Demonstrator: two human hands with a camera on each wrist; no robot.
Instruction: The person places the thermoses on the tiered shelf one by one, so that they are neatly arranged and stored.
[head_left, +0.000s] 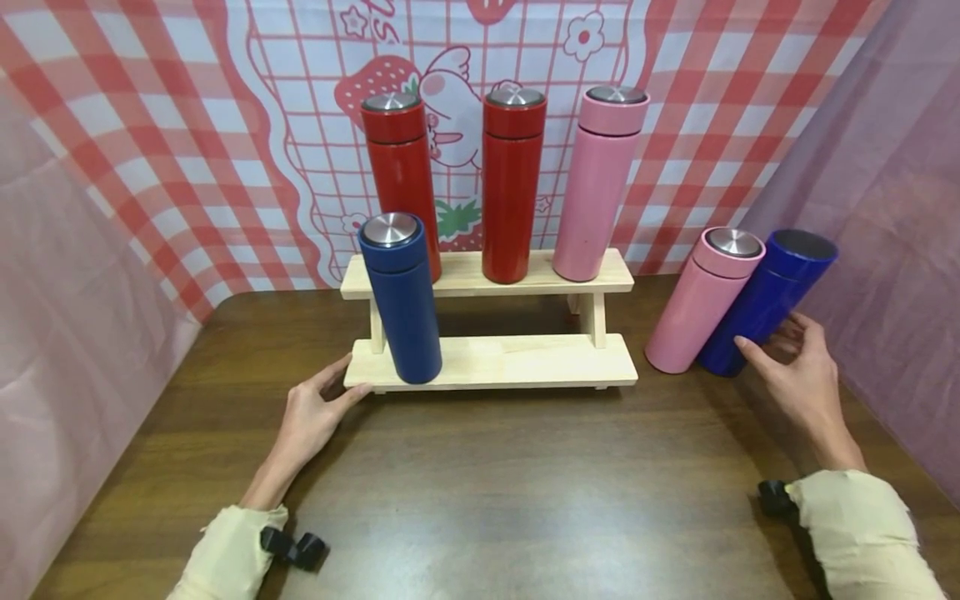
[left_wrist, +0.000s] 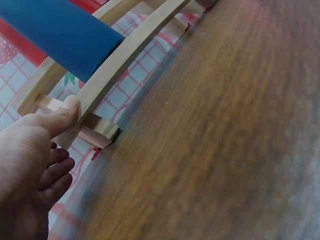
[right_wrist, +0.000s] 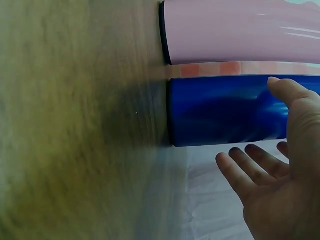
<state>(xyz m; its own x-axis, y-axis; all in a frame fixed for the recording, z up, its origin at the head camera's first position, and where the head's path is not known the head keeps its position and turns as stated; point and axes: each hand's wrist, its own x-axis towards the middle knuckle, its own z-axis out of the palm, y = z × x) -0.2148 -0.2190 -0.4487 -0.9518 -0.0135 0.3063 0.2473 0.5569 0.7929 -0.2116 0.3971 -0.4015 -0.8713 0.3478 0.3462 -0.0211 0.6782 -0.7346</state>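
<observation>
At the left end of a two-tier wooden stand (head_left: 517, 364), my left hand (head_left: 315, 412) pinches the lower board, thumb (left_wrist: 65, 112) against its front edge. A navy blue flask (head_left: 408, 308) with a steel-topped lid stands upright on that board, near the hand. On the table to the right, my right hand (head_left: 806, 379) is around a bright blue flask (head_left: 768, 292). Its thumb (right_wrist: 287, 90) lies over the flask's side and the other fingers are spread apart; contact is unclear. Close beside that flask stands a pink flask (head_left: 697, 308).
The stand's upper board (head_left: 465, 283) carries a red flask (head_left: 401, 175) at the left, another red flask (head_left: 513, 192) in the middle and a pink flask (head_left: 600, 192) at the right. Behind the brown table (head_left: 487, 492) hangs a checked cloth (head_left: 697, 125); plain pinkish cloth (head_left: 892, 267) hangs at the sides.
</observation>
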